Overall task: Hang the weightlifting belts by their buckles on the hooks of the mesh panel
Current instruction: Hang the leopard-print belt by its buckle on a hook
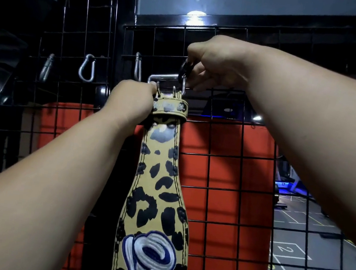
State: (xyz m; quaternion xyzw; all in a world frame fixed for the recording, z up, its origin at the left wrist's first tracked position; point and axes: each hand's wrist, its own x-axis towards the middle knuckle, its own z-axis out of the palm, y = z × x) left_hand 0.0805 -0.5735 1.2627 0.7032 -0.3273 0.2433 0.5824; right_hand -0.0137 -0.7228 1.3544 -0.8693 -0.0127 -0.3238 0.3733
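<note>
A yellow leopard-print weightlifting belt (pixel 155 189) with a blue and white embroidered patch hangs down in front of the black mesh panel (pixel 243 167). Its silver buckle (pixel 163 81) is at the top. My left hand (pixel 131 102) grips the belt's folded top just under the buckle. My right hand (pixel 215 64) pinches a carabiner hook (pixel 184 75) that hangs on the mesh, right at the buckle's right end. Whether the hook passes through the buckle frame I cannot tell.
Three more silver carabiner hooks hang on the mesh to the left: one (pixel 138 66), one (pixel 87 67) and one (pixel 46 67). Behind the mesh stands a red pad (pixel 222 187). A gym floor with painted squares (pixel 288 255) lies at the lower right.
</note>
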